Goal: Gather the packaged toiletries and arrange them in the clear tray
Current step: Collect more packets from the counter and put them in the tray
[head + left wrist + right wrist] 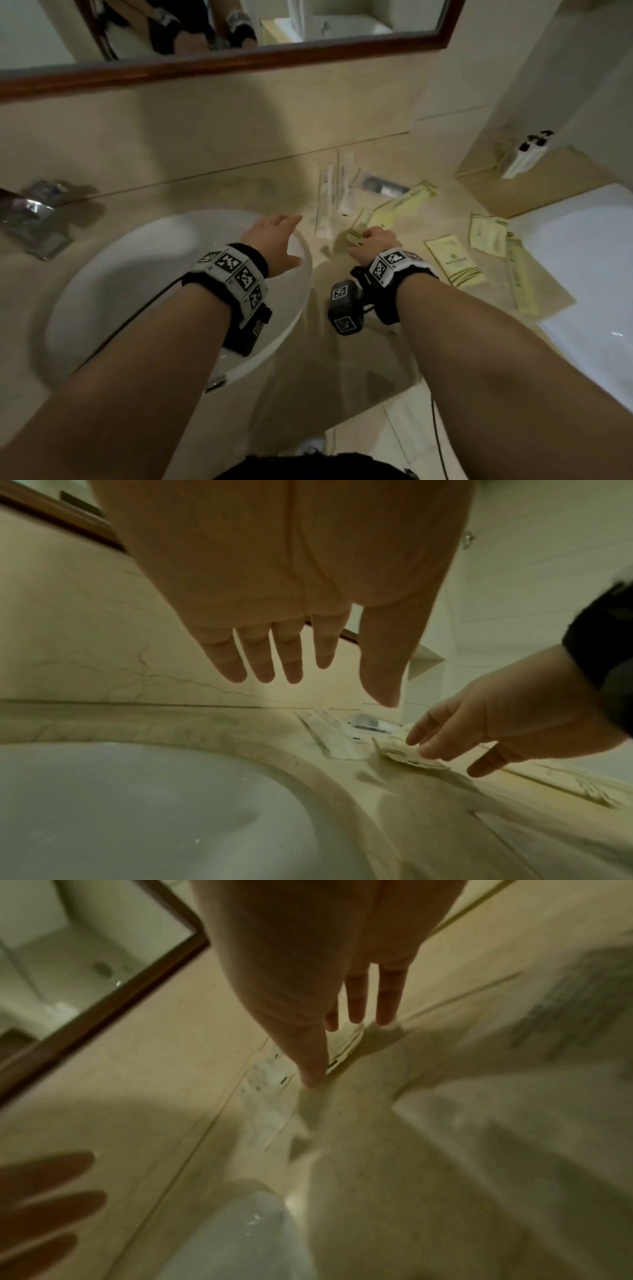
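1. Nearest me, my left hand (274,240) hovers over the right rim of the round white basin (102,274), at about 10 o'clock from my right hand. Its fingers (260,664) are straight and spread wide, holding nothing.
2. My right hand (371,245) is down on the beige counter (359,342) just right of the basin. Its fingertips (428,748) rest on a small yellow-green packet (356,235), whose near edge is lifted off the stone. I cannot tell whether I am pinching it or only touching it.
3. At 3 o'clock from that hand lies a flat packet with printed lettering (454,260), and past it two more sachets (488,234) beside the second basin (582,257).
4. At 12 o'clock, just beyond my fingertips, a long pale-yellow packet (404,204) lies on a slant.
5. At 11 o'clock, several slim white-wrapped sticks (334,192) lie side by side, pointing to the wall.
6. Farther on, at 12 to 1 o'clock near the wall, sits a clear wrapper with something dark in it (383,186).
7. I cannot make out the clear tray for certain.
8. Farthest, a wood-framed mirror (239,65) hangs on the wall.
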